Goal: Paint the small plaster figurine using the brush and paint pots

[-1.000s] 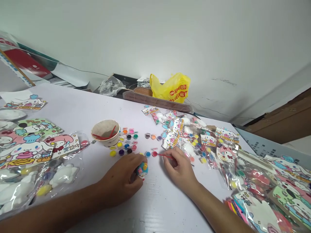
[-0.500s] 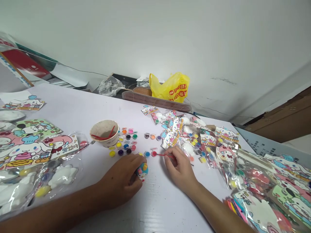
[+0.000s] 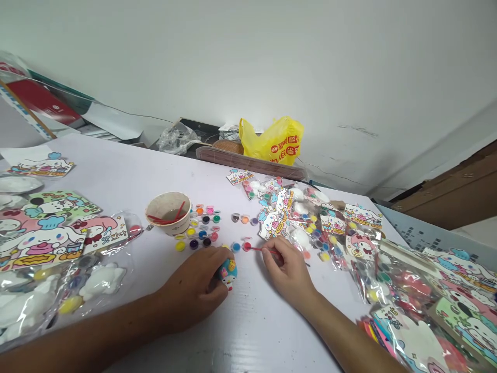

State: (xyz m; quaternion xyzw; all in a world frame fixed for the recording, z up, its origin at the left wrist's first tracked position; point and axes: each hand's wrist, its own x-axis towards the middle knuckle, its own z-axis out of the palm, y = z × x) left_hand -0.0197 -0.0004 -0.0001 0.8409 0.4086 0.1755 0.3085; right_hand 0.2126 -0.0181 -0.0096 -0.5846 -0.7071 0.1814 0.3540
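My left hand [image 3: 200, 282] is wrapped round a small painted figurine [image 3: 229, 273], blue with yellow on top and a white face, near the middle of the table. Between the fingertips of my right hand [image 3: 286, 267] is a thin red paintbrush [image 3: 259, 249]. Its tip reaches into a little red paint pot [image 3: 247, 246], and a blue paint pot [image 3: 235, 247] stands beside that one. Further left, several more open paint pots [image 3: 202, 234] sit in short strips. A paper cup [image 3: 169, 212] of cloudy water holds red sticks.
Bagged white figurines with printed cards [image 3: 103, 282] lie along the left. More packets [image 3: 334, 228] cover the right side. At the table's back edge are a yellow plastic bag [image 3: 272, 140] and a clear crumpled bag [image 3: 178, 139], with the wall behind.
Both hands stay nearly in place, the brush tip still at the red pot. The view has shifted very slightly.
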